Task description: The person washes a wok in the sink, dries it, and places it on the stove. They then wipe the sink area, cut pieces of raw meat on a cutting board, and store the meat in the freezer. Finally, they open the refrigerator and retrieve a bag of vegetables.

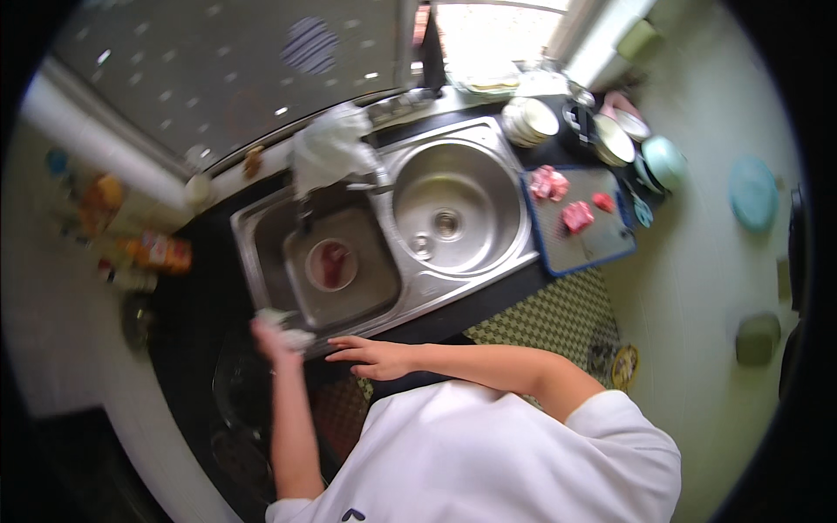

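Observation:
A crumpled whitish cloth or tissue (288, 330) is in my left hand (267, 340), near the front left corner of the steel double sink; the hand is blurred. Beside it on the right, my right hand (379, 358) hovers with spread fingers at the sink's front edge, holding nothing. Inside the rectangular basin (366, 301), a small round bowl (314, 278) holds dark red meat (335, 263). The round basin (471, 242) shows its drain strainer. Pinkish-red chunks of meat (577, 216) lie on a blue-rimmed cutting board (595, 252) right of the sink.
A white cloth (333, 150) hangs over the faucet area behind the basins. Stacked bowls (531, 122), more bowls (614, 140) and a light green pot or bowl (664, 162) stand at the back right. Orange packaging (160, 253) and bottles line the left wall. A patterned mat (549, 314) lies below the counter.

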A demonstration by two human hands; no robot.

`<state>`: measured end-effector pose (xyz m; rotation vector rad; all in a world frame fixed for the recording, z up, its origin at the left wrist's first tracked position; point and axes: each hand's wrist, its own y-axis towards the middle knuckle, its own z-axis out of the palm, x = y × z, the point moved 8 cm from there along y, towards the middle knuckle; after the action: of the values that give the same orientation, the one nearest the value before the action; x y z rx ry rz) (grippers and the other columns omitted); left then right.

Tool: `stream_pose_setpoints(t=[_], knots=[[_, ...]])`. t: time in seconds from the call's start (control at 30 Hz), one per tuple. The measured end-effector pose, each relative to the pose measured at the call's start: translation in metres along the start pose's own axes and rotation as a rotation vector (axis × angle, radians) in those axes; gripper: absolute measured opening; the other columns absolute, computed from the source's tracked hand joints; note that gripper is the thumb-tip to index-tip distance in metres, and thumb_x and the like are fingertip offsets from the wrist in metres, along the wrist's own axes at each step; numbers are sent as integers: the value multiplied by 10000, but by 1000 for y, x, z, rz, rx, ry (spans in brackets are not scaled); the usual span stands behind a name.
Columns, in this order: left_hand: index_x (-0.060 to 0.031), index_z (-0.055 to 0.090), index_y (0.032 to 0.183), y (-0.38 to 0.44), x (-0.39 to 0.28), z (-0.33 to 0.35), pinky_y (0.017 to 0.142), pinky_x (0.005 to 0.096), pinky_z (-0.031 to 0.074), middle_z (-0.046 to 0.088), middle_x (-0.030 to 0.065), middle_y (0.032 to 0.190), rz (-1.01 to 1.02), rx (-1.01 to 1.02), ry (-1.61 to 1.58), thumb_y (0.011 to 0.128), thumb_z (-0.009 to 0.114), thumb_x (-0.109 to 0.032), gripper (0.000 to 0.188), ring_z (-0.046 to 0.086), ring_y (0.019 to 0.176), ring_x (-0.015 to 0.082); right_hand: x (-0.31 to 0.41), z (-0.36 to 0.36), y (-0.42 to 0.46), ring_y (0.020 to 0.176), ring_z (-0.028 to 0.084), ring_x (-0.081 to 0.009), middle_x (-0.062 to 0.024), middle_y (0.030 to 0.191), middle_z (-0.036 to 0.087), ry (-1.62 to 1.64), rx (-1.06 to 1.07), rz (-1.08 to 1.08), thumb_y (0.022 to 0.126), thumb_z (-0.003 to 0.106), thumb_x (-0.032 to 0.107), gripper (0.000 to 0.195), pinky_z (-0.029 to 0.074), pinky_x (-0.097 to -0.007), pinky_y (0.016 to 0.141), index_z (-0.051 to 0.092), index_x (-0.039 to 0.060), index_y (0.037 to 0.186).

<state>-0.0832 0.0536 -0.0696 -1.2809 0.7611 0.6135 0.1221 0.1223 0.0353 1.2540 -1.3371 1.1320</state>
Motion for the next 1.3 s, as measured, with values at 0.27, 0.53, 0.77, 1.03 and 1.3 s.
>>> stream_pose_setpoints(t=[0.27, 0.53, 0.77, 1.03, 1.3], knots=[[-62, 150, 1365, 109, -101, -58, 966, 401, 324, 352, 178, 1304, 266, -55, 1087, 800, 505, -543, 822, 376, 1175, 317, -76, -90, -80, 1003, 507, -311, -186, 1126, 480, -126, -398, 394, 795, 493, 170, 355, 400, -338, 894, 539, 56, 1128], [-34, 456, 1150, 56, -28, 18, 995, 421, 260, 362, 213, 1280, 858, 411, 1194, 733, 613, -148, 460, 331, 1196, 362, -137, -91, -185, 977, 540, -307, -182, 1021, 565, -226, -481, 845, 768, 506, 165, 336, 426, -355, 862, 577, 45, 1074], [-95, 565, 993, -20, 23, 65, 975, 429, 289, 376, 159, 1281, 810, 575, 1270, 701, 601, -91, 294, 341, 1181, 366, -132, -103, -215, 912, 572, -273, -153, 946, 593, -110, -643, 854, 750, 521, 142, 331, 452, -347, 814, 579, 52, 1064], [-61, 573, 955, -38, 45, 72, 925, 389, 360, 456, 172, 1179, 786, 689, 1242, 694, 582, -36, 262, 448, 1088, 341, -146, -223, -394, 600, 505, -120, -59, 836, 517, 243, -1766, 834, 743, 608, 146, 482, 447, -259, 418, 370, 77, 1157], [-39, 573, 934, -71, 50, 73, 916, 381, 371, 489, 170, 1122, 802, 639, 1241, 698, 572, -27, 236, 471, 1062, 334, -155, -338, -495, 847, 555, -251, -161, 1140, 473, 115, -1966, 1147, 694, 636, 336, 713, 505, -347, 546, 302, 105, 1280]])
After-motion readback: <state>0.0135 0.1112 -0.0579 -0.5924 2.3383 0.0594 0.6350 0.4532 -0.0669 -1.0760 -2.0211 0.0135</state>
